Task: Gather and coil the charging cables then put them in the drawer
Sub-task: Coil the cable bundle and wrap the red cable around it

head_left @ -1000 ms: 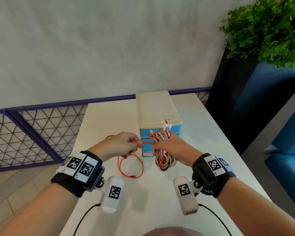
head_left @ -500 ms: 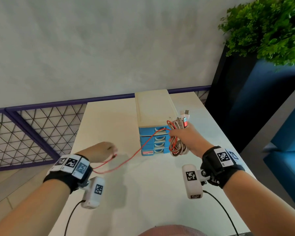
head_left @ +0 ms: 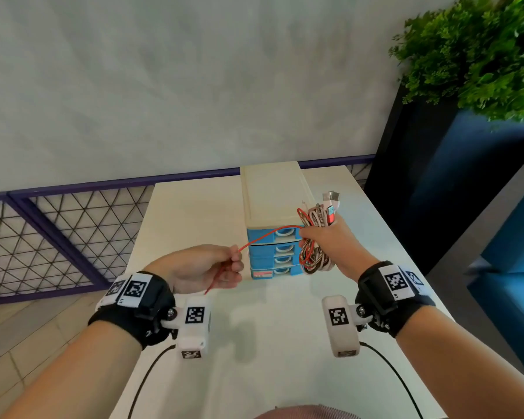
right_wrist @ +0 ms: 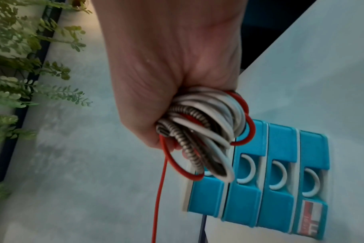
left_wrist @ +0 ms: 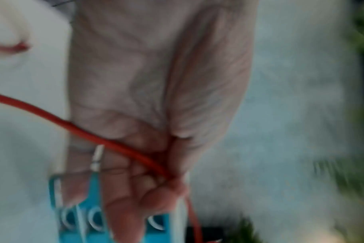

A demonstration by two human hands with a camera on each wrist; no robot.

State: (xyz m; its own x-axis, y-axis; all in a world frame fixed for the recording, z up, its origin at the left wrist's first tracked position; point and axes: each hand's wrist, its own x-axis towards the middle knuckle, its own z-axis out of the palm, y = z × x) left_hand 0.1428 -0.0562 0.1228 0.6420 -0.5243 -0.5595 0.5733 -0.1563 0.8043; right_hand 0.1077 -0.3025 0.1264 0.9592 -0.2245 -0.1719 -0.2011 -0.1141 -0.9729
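Note:
My right hand [head_left: 321,240] grips a coiled bundle of cables [head_left: 313,255] [right_wrist: 204,131], white, braided and red loops, in front of the right side of the small drawer unit [head_left: 273,207]. USB plugs [head_left: 330,201] stick up above the fist. A thin red cable [head_left: 266,235] [left_wrist: 106,139] runs from the bundle leftward to my left hand [head_left: 224,267], which pinches it between thumb and fingers; its short tail [head_left: 215,282] hangs below the hand. The unit's blue drawers [right_wrist: 260,177] are all closed.
The drawer unit stands on a white table [head_left: 194,213] against a grey wall. A purple lattice railing [head_left: 58,231] runs at the left. A dark planter [head_left: 436,176] with green foliage [head_left: 481,49] stands right of the table.
My left hand, which had swung out left pulling the red cable straight, has come back toward the drawers with less loose cable. The right hand stays beside the drawers with the bundle.

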